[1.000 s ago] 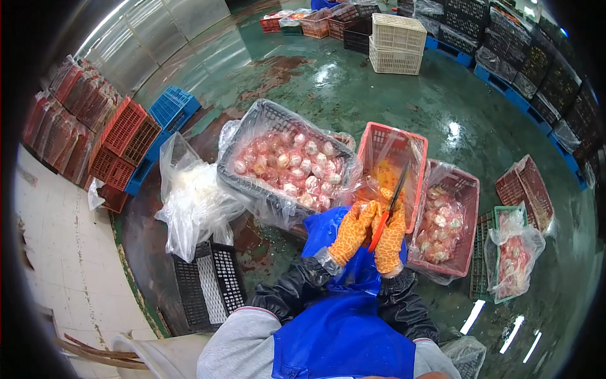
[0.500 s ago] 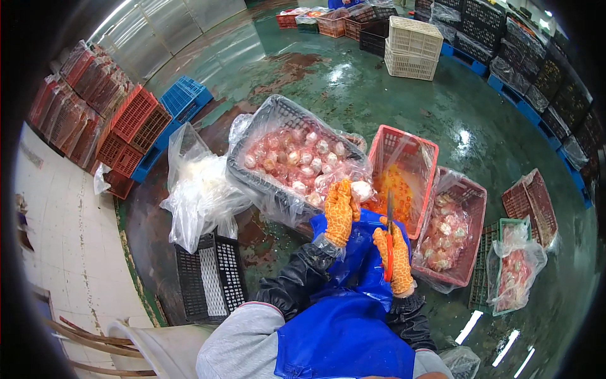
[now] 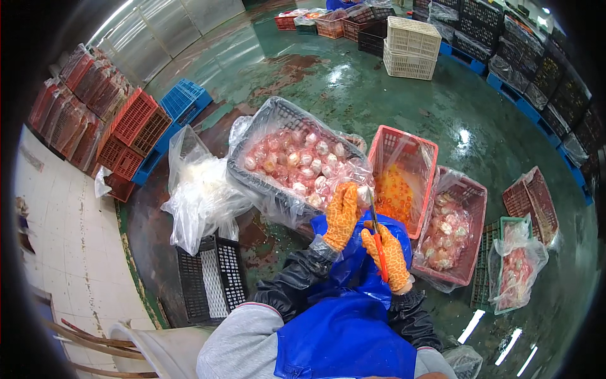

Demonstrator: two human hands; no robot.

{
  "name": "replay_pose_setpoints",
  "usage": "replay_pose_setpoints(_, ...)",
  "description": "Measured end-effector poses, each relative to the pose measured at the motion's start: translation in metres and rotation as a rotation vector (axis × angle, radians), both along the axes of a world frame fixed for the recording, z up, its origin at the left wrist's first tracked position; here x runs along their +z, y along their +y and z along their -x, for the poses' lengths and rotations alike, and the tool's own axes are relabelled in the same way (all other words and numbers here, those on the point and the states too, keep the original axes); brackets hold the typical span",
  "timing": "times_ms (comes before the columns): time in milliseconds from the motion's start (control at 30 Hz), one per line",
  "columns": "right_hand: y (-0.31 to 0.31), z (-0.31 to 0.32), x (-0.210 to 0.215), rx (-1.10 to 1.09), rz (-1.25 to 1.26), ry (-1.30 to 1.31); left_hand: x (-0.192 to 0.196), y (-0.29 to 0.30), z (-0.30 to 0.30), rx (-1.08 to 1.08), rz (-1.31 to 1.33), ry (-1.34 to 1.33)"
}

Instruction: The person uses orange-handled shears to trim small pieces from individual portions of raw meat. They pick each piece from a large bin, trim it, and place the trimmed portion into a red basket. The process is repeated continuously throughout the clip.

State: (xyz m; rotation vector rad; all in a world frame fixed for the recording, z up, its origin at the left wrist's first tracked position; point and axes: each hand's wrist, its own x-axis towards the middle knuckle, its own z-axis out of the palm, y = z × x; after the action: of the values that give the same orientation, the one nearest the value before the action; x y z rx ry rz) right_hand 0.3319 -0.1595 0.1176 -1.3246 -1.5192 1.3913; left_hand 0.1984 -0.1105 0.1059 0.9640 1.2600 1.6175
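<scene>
The left hand point(image 3: 341, 213), in an orange glove, pinches a pale shellfish piece point(image 3: 362, 193) at one o'clock; the right hand point(image 3: 389, 256) clasps red-handled scissors point(image 3: 377, 243), blades touching it beside the grey crate point(image 3: 278, 189).

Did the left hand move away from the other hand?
Yes. The left hand went left and up to the rim of the grey basket, away from the right hand, which holds the red-handled knife.
</scene>
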Motion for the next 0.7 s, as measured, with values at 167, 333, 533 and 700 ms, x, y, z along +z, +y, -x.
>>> replay_pose_setpoints(167,-0.002,0.01,0.004,-0.066,-0.176,-0.143,0.009,0.002,-0.014,-0.013,0.225,0.026)
replay_pose_setpoints(333,0.01,0.008,0.006,-0.065,-0.142,0.152,0.005,0.004,-0.014,-0.094,0.213,-0.087)
replay_pose_setpoints(533,0.018,-0.008,0.003,0.078,0.061,0.051,0.017,0.006,-0.007,-0.099,0.286,-0.108)
replay_pose_setpoints(700,0.01,-0.006,0.027,0.033,0.353,0.202,-0.023,0.015,0.004,-0.11,0.361,-0.131)
